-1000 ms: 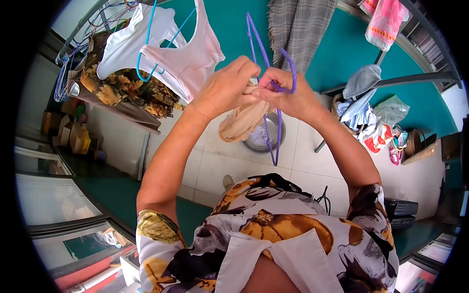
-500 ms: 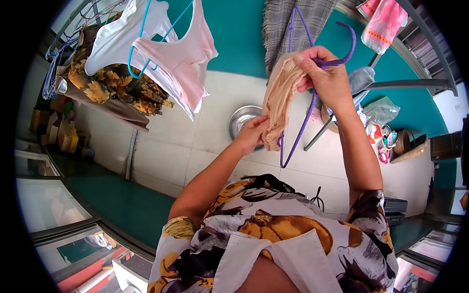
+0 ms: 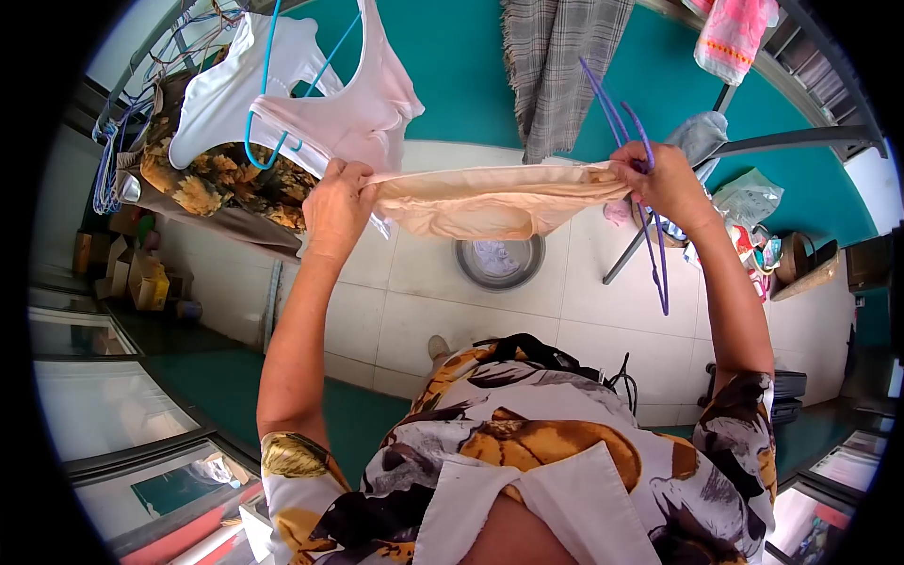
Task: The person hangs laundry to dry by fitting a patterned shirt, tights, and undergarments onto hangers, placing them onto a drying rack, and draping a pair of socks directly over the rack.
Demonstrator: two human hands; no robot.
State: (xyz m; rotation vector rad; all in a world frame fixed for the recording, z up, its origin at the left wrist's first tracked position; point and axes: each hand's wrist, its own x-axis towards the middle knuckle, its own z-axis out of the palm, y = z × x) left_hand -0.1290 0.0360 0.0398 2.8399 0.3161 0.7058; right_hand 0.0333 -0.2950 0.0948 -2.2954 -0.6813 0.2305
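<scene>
At the far left, a bunch of hangers (image 3: 109, 174) dangles from the rack, with cardboard boxes (image 3: 146, 281) on the floor below. Next to the bunch hangs a dark cloth with a leaf pattern (image 3: 202, 188), partly covered by a white top (image 3: 212, 105). A blue hanger (image 3: 266, 68) carries a pale pink top (image 3: 339, 124), which overlaps the white one.

The left hand (image 3: 336, 209) is just beside the lower part of the pink top, its thumb and fingers pinching the left end of a beige garment (image 3: 499, 200). The garment is stretched sideways between the two hands, high in front of the person, its upper edge nearly level and its lower edge sagging. Behind and below it, a metal basin (image 3: 534, 270) stands on the tiled floor (image 3: 490, 325) with a pale cloth (image 3: 495, 257) inside. A grey plaid cloth (image 3: 562, 75) hangs beyond the garment.

The right hand (image 3: 667, 185) pinches the garment's right end and also grips a purple hanger (image 3: 665, 292), whose frame shows above and below the fingers. Further right, a pink towel (image 3: 733, 45) hangs near the top, a clear plastic bag (image 3: 750, 198) sits lower, and a basket (image 3: 793, 256) stands at the far side.
</scene>
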